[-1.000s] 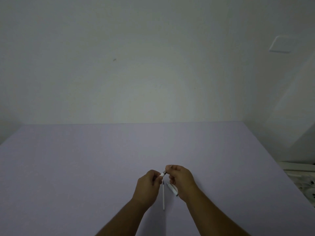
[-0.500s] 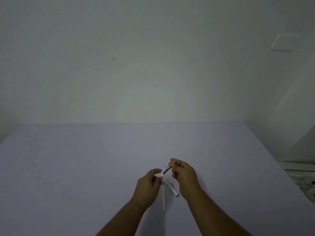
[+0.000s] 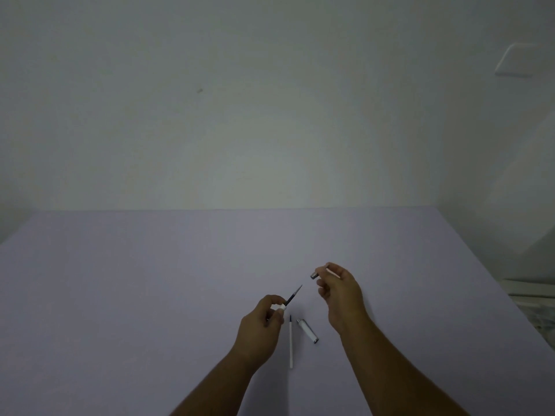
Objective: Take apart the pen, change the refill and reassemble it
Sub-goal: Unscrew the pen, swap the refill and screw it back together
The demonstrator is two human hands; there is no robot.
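Note:
My left hand (image 3: 264, 321) grips the white pen barrel (image 3: 281, 308), mostly hidden in the fist. A dark refill (image 3: 294, 295) sticks out of it, pointing up and right. My right hand (image 3: 339, 291) is raised a little to the right and pinches the small pen tip section (image 3: 314, 275) between thumb and fingers; its dark metallic end faces left. The two hands are apart. On the table between my wrists lie a thin white spare refill (image 3: 290, 342) with a dark tip and the white pen cap (image 3: 307, 331).
The pale lilac table (image 3: 150, 295) reaches back to a plain wall. Its right edge runs diagonally, with white objects (image 3: 534, 298) beyond it. A wall switch plate (image 3: 519, 60) sits at the upper right.
The hands were joined on the pen a second ago. My right hand has pulled the tip section off up and to the right, baring the dark refill in the barrel.

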